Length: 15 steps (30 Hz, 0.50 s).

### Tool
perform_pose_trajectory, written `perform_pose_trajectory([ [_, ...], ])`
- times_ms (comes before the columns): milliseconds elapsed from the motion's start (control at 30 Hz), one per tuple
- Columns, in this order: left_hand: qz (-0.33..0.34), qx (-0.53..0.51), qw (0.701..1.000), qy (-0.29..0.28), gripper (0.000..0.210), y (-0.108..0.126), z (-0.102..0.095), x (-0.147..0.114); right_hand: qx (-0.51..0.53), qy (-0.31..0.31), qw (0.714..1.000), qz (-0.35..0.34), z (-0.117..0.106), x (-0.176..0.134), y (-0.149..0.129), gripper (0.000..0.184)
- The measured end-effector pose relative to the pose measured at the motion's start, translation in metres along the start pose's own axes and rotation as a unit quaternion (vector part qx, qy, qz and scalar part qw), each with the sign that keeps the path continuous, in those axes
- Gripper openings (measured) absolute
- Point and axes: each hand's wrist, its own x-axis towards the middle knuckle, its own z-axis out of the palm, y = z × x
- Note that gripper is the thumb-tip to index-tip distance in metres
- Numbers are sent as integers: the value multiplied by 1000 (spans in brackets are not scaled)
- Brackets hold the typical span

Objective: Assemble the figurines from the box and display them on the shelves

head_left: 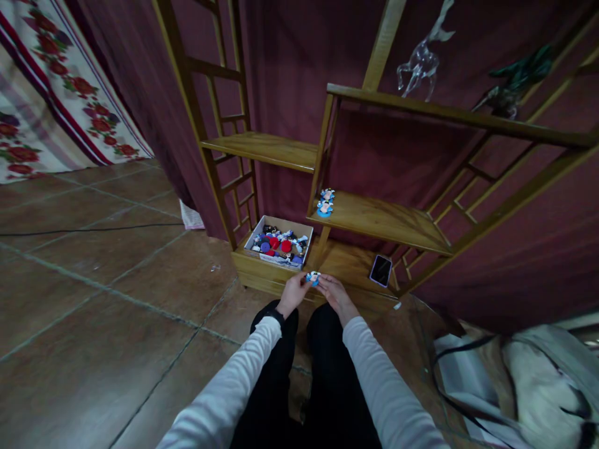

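A small figurine (313, 278) with a blue base and a white and pinkish body is held between my two hands, in front of the lower shelf. My left hand (294, 292) pinches it from the left side. From the right, the fingers of my right hand (336, 294) close on it too. Two similar figurines (325, 203) stand one behind the other at the left end of the middle shelf (384, 218). Just beyond my left hand, an open box (306, 252) holds several more figurines with red, blue and dark parts.
The wooden shelf unit (262, 149) stands against a dark red curtain. A phone (380, 270) lies on the bottom board at right. Above, a clear glass deer (418, 65) and a dark green ornament (515, 81) stand on the top shelf. Bags (538, 374) lie at lower right.
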Motion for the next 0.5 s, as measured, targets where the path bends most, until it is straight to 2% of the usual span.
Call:
perform_pose_trajectory([
  [200, -106, -214, 971, -4, 29, -12, 0, 10, -17, -5, 1000, 18, 4, -1, 0, 30],
  [367, -173, -287, 942, 16, 35, -9, -3, 8, -34, 6, 999, 15, 7, -2, 1, 32],
  [500, -193, -329, 924, 24, 36, -9, -1, 8, -38, 8, 999, 2, 8, -3, 0, 33],
])
